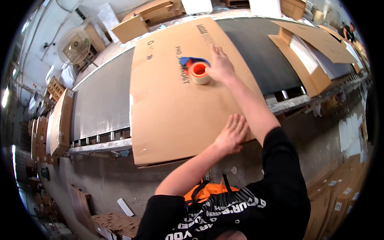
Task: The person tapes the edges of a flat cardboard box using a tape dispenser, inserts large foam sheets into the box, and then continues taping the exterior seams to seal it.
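Note:
A large flat brown carton [176,116] lies across the conveyor belt in front of me. On its upper part rests a blue and red tape dispenser [188,61] with a roll of pale tape [200,79] on an orange core. My right hand [221,66] is just right of the roll, fingers stretched out over the carton and thumb by the roll's rim; whether the thumb touches it I cannot tell. Nearer to me, my left hand [232,135] lies with fingers extended at the carton's near right edge, holding nothing.
The dark conveyor belt [104,96] runs left and right under the carton, with a metal rail [100,147] along its near side. An open carton with white panels [316,60] stands on the right, another carton [62,122] at the left end. Behind the belt is a fan [74,45].

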`<action>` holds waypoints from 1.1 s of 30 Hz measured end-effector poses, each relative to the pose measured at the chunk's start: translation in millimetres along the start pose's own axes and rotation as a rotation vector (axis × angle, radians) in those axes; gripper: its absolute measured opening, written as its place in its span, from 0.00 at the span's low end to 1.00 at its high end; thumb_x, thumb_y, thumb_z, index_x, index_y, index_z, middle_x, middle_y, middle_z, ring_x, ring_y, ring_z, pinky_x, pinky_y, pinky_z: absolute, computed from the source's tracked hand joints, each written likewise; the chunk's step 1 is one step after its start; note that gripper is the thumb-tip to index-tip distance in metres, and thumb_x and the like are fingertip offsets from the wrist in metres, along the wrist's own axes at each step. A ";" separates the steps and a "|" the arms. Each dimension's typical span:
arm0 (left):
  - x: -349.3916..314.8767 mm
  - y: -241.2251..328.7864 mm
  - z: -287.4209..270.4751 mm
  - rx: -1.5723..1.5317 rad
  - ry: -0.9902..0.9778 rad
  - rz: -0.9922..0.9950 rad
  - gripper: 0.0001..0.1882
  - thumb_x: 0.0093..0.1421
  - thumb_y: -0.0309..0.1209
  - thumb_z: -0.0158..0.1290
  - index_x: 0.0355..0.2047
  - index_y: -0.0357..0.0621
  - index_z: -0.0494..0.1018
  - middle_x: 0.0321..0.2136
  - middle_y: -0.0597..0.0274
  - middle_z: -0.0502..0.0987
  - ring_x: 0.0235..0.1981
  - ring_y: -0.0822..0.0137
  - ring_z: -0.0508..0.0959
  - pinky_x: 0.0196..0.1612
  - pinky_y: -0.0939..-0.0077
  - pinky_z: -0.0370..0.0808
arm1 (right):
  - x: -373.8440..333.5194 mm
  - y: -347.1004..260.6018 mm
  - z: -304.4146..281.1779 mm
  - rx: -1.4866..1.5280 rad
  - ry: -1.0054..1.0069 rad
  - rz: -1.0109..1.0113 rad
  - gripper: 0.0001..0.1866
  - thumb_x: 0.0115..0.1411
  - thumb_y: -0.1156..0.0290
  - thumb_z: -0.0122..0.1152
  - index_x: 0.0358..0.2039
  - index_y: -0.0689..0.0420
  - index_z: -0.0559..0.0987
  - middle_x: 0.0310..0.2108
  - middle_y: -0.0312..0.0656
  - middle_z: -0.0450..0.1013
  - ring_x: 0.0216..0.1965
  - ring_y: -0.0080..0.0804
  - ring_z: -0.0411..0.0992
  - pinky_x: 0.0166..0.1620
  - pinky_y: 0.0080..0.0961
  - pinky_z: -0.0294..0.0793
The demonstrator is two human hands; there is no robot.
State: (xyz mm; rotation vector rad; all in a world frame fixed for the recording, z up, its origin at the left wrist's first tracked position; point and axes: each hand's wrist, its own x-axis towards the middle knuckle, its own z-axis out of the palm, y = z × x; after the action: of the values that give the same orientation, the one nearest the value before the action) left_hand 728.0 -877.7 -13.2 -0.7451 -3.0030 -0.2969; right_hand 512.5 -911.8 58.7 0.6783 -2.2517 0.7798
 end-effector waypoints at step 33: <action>30.8 48.8 -56.8 0.403 -0.497 -0.227 0.60 0.49 0.44 0.65 0.74 0.76 0.36 0.74 0.50 0.43 0.59 0.21 0.66 0.54 0.36 0.74 | -254.1 21.2 -208.2 -0.353 -1.102 0.288 0.21 0.44 0.58 0.63 0.39 0.50 0.84 0.39 0.46 0.78 0.40 0.44 0.80 0.41 0.38 0.80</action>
State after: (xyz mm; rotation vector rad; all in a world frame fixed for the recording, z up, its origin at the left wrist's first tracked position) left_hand 722.7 -832.1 53.6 -0.4944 -3.4285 0.5616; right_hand 749.5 -691.9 -3.0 0.7016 -3.4186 0.0473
